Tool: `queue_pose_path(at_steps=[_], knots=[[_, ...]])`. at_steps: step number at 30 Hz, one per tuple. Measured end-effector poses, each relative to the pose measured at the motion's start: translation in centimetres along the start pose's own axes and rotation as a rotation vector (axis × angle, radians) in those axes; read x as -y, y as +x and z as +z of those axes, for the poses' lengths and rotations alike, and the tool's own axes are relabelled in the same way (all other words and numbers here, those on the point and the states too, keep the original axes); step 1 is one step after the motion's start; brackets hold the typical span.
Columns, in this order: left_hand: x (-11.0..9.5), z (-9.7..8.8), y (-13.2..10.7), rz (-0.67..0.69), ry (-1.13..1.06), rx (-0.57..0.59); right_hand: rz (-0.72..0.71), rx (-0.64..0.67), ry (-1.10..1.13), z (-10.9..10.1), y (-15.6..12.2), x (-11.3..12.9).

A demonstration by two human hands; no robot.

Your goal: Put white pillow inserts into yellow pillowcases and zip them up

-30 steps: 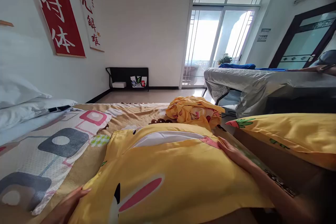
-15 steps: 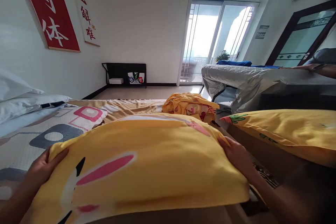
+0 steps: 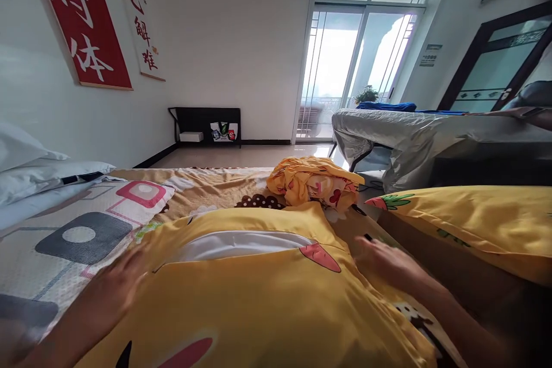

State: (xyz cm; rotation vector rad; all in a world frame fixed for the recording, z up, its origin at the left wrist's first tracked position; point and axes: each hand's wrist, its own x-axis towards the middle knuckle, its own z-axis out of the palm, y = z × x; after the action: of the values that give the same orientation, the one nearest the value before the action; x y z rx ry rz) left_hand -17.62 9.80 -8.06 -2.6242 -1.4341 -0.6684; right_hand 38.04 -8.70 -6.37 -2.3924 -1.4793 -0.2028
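Note:
A yellow pillow [image 3: 259,293] with a carrot print lies on the bed in front of me. White filling [image 3: 244,243] shows through a long opening across its far side. My left hand [image 3: 123,284], slightly blurred, rests along the pillow's left edge with its fingers stretched out. Beside the right edge is my right hand [image 3: 386,261], fingers extended towards the pillow and no cloth gripped in them. A crumpled yellow-orange cloth [image 3: 313,178] sits just beyond the pillow.
A grey-and-white patterned pillow [image 3: 103,224] and white pillows [image 3: 38,167] are at left. Another yellow pillow [image 3: 478,213] lies at right. Behind it stands a plastic-covered table [image 3: 397,126] with blue cloth [image 3: 386,106]; another person's arm [image 3: 517,112] rests there.
The yellow pillow has gone from raised and tilted between both hands to lower and flatter, exposing its opening. Both hands have let go of its sides.

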Motion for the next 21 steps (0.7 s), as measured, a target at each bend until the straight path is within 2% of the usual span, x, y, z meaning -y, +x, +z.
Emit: queue_pose_path(at_steps=[2,4,6,7,9,11,12,14,16,21], knots=[[-7.9,-2.9,4.7,0.150,0.031,-0.084,-0.102,-0.037,-0.006,-3.1,3.2,3.8],[-15.1,-4.3,9.3,0.260,0.004,-0.138,-0.227,-0.209,0.046,-4.6,5.6,8.3],[-19.8,-3.2,12.8,0.304,-0.030,-0.146,-0.333,-0.318,0.158,-3.4,6.9,12.2],[-21.1,-1.6,13.9,0.304,-0.049,-0.125,-0.409,-0.296,0.209,-1.9,7.0,13.7],[-21.5,3.1,14.8,0.302,-0.086,-0.041,-0.500,-0.108,0.288,2.4,6.8,15.4],[-20.0,8.4,14.1,0.287,-0.109,0.116,-0.479,0.163,0.310,6.7,6.1,15.8],[-19.0,10.7,13.4,0.286,-0.128,0.196,-0.488,0.205,0.317,8.4,5.8,15.7],[-17.3,13.8,11.9,0.245,-0.209,0.217,-0.531,0.250,0.351,10.0,5.3,15.2],[-16.2,14.6,10.9,0.234,-0.284,0.182,-0.615,0.282,0.389,9.7,5.0,14.7],[-16.1,12.4,10.9,0.330,-0.283,0.225,-0.701,0.397,0.352,6.7,4.7,12.9]])
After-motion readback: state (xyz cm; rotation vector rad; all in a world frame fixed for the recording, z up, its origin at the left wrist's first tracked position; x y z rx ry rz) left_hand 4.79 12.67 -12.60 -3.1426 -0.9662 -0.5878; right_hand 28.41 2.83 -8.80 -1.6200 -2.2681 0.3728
